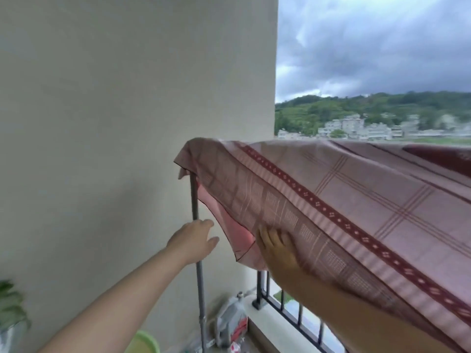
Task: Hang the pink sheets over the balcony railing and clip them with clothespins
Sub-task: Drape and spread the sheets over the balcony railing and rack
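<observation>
Pink patterned fabric sheet [331, 200] tops the grey metal pole [195, 200]; my right hand [276, 247] props it flat-fingered, left hand [196, 240] open; best tug its corner level.

Home apartment balcony: dark metal railing [261, 289], plain plaster wall [102, 123], potted plant [10, 304], green basin [144, 343]; wooded hills [369, 105] and distant buildings [356, 127] beyond.

L hand [194, 238], R hand [277, 248] — both outstretched

plain beige wall [127, 123]; cloudy sky [369, 42], green hills [356, 105] beyond.
</observation>
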Available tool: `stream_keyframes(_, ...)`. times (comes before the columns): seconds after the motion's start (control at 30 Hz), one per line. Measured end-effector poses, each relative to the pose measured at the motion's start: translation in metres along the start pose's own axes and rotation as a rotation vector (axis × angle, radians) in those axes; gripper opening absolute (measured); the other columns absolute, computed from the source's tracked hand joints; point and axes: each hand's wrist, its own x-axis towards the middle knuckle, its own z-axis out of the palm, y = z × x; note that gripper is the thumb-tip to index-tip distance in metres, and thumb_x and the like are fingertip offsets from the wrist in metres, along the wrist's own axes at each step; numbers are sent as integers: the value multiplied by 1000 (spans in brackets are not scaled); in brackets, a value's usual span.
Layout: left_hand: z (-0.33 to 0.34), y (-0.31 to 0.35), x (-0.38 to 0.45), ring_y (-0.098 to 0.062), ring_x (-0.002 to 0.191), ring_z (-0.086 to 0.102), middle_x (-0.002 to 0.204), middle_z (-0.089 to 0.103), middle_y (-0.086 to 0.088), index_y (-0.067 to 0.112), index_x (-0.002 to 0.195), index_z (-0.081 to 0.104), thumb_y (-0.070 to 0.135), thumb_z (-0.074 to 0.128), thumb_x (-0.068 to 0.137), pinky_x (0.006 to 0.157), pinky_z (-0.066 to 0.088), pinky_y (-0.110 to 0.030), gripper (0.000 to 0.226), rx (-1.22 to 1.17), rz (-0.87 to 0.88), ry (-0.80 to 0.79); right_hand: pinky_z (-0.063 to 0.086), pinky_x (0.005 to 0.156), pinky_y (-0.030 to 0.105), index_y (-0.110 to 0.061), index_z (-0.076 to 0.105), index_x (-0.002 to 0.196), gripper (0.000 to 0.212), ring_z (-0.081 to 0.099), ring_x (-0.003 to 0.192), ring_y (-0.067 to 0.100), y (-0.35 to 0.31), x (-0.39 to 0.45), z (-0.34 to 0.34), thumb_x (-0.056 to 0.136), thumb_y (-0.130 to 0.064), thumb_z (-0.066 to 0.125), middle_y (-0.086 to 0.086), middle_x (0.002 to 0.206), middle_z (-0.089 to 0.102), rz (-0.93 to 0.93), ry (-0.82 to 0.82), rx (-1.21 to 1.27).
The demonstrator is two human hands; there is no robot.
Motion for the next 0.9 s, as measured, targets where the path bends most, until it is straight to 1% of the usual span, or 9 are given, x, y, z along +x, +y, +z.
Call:
stream_keyframes(0.07,19,-1,31,-27,114,51,127,53,-10,13,125,45,33,45,91,91,44,-33,40,-40,70,-8,45,72,31,-20,65,99,53,61,78,15,8,5,6,50,-37,76,-1,94,67,83,12,1)
stream_keyframes(0.17,39,8,72,-27,108,54,119,58,-11,8,116,50,26,45,91,84,43,-31,31,-68,251,-31,47,52,23,-17,66,63,28,60,53,15,38,10,2,41,-26,81,-1,63,64,149,15,57)
stream_keyframes(0.3,67,31,105,-25,107,57,115,61,-12,4,110,56,25,50,89,87,47,-34,30,-186,465,-92,49,47,20,-7,66,59,25,62,56,18,73,-13,-26,51,-25,81,3,61,64,251,15,80)
stream_keyframes(0.47,90,65,107,-21,123,45,134,50,-6,12,133,39,30,50,89,103,31,-26,49,-392,671,-34,40,84,30,-4,49,119,30,56,103,29,94,-45,-71,92,-10,39,17,114,59,748,93,560)
stream_keyframes(0.57,97,77,95,-23,121,45,131,51,-7,11,131,38,28,58,83,104,35,-33,54,-563,687,14,38,68,31,-3,60,100,24,62,85,30,103,-62,-114,85,-21,55,19,94,67,825,177,399)
stream_keyframes(0.63,97,77,91,-23,123,41,133,46,-7,11,131,35,36,60,81,104,34,-34,61,-591,678,92,42,59,27,-9,58,102,49,61,70,24,108,-74,-155,71,-46,67,14,81,68,817,181,234)
stream_keyframes(0.73,83,84,90,-24,133,28,143,34,-8,10,138,25,46,65,74,112,24,-37,83,-712,635,152,48,64,33,-12,50,116,76,64,79,30,134,-86,-204,60,-61,68,17,88,68,862,-65,-233)
stream_keyframes(0.83,60,101,91,-24,138,20,149,24,-9,10,143,13,46,68,72,115,22,-43,97,-888,605,89,40,60,32,-9,61,95,27,62,83,33,158,-83,-228,83,-33,57,17,86,65,908,-124,-449)
stream_keyframes(0.9,42,113,91,-25,139,19,151,19,-8,14,144,5,43,69,72,114,23,-45,101,-1042,581,37,38,59,31,-7,63,84,19,59,75,30,170,-77,-231,86,-16,47,15,77,61,999,-71,-381)
